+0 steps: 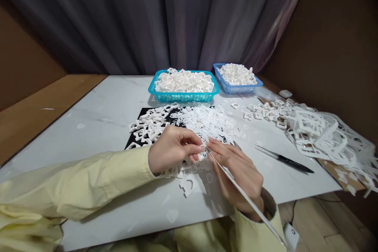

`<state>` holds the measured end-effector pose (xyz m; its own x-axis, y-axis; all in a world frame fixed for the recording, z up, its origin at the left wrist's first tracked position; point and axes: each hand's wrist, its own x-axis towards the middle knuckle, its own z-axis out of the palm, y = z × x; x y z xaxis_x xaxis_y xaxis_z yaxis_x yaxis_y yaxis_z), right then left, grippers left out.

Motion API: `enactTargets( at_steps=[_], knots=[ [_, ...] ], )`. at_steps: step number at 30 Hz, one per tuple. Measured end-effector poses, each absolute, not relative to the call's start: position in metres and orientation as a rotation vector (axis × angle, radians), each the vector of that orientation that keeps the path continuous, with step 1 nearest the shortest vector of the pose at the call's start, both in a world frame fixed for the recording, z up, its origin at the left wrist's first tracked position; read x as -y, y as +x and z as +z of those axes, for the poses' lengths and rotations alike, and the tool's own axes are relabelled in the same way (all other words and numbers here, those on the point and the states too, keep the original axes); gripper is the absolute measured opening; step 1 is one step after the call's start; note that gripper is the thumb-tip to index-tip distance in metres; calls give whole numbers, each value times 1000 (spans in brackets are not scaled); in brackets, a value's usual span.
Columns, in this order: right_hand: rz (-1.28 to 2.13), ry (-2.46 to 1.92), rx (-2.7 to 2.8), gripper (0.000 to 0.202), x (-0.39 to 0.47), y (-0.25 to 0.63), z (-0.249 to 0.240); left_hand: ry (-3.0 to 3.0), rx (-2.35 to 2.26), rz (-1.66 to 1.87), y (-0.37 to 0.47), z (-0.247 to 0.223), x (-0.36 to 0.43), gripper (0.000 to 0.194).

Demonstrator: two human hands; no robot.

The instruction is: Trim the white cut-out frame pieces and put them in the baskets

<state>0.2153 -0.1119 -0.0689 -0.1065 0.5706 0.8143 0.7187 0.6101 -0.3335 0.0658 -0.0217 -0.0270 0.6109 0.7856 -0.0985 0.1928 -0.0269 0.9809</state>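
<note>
1. The left hand (pixel 173 147) pinches a small white plastic piece (pixel 203 154) between thumb and fingertips, just above the white table (pixel 97 122).
2. The right hand (pixel 236 169) has its fingers closed around long thin tweezers (pixel 236 184), whose tip meets the pinched piece.
3. Under both hands lies a scatter of white cut-out pieces (pixel 186 183), partly on a black mat (pixel 134 138).
4. Behind the hands, a pile of white square frames (pixel 149 126) sits beside a heap of thin white scraps (pixel 203 120).
5. At the far edge, a turquoise basket (pixel 184 96) and a blue basket (pixel 236 86) stand side by side, both full of white parts.
6. Black-handled tweezers (pixel 283 159) lie to the right, near a tangle of white trimmed sheets (pixel 321 134).
</note>
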Motion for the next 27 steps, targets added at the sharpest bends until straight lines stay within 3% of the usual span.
enactTargets(
  at_steps=[10,27],
  knots=[
    [-18,-963,1710,30,116,216,-60,1546,-848,587,68,-30,21,4],
    [-157,-1097,1694,25,115,211,-65,1498,-865,605,68,-25,23,4]
  ],
)
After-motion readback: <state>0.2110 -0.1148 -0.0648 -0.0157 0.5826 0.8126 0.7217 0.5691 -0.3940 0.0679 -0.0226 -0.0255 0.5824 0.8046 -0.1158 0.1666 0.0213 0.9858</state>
